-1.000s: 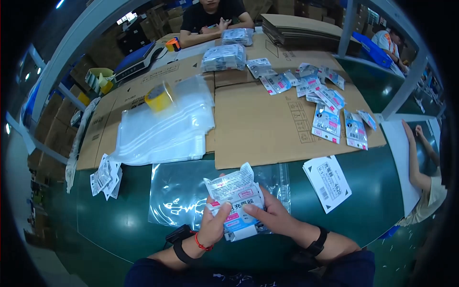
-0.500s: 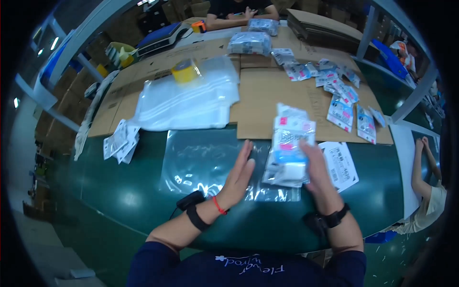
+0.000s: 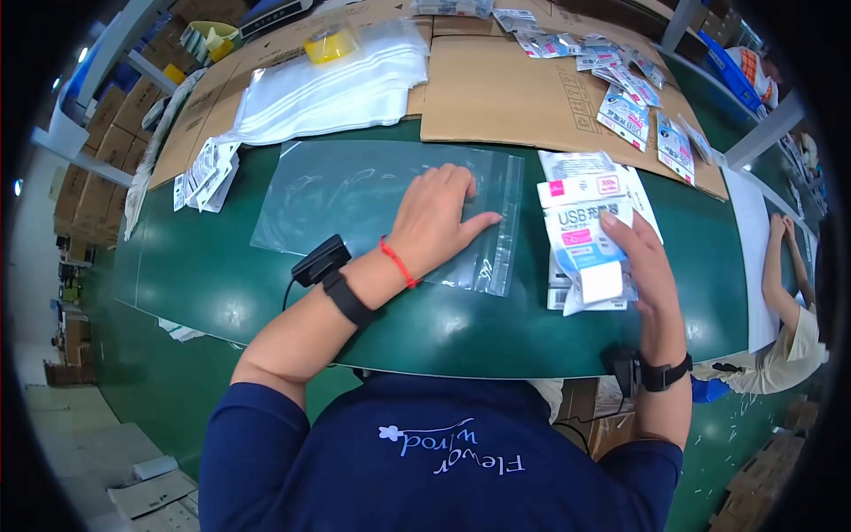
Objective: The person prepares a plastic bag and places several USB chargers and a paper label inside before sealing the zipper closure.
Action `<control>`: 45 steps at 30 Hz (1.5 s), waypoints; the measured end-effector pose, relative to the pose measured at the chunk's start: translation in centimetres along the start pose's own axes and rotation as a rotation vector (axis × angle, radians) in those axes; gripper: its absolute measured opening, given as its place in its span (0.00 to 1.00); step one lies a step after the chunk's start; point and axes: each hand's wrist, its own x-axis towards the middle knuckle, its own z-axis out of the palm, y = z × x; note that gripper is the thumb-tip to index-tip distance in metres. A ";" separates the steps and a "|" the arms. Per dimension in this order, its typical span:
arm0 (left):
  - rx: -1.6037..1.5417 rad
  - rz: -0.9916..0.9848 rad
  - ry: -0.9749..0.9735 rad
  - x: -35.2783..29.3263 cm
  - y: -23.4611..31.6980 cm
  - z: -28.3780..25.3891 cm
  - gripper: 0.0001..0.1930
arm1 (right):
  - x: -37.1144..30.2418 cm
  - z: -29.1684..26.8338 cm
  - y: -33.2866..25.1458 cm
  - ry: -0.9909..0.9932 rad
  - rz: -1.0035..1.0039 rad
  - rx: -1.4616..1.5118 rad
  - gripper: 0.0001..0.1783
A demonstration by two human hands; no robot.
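A clear plastic zip bag (image 3: 328,191) lies flat on the green tabletop, its zip strip toward the right. My left hand (image 3: 434,217) rests palm down on it, thumb spread out toward the zip strip, holding nothing. To the right, my right hand (image 3: 645,257) grips a stack of flat white, pink and blue packets (image 3: 581,217). Its thumb presses on the top packet, and the other fingers are partly hidden. A white block shows at the bottom of that top packet. Beneath the stack, a printed white label sheet (image 3: 644,202) is mostly covered.
Farther back, a pile of clear bags (image 3: 328,97) lies on cardboard (image 3: 496,97), topped by a yellow tape roll (image 3: 330,44). Loose packets (image 3: 623,115) are scattered at the back right. White tags (image 3: 208,177) lie at the left. Another person's arms (image 3: 778,266) show at far right.
My right hand has carried the packet stack rightward off the clear bag to the label sheet. My left hand has turned palm down onto the bag, which lies at a different angle. The view has tilted down.
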 end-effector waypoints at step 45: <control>-0.639 0.333 0.167 -4.3 4.6 0.3 0.10 | 2.6 7.2 2.4 -0.612 -0.182 -0.520 0.23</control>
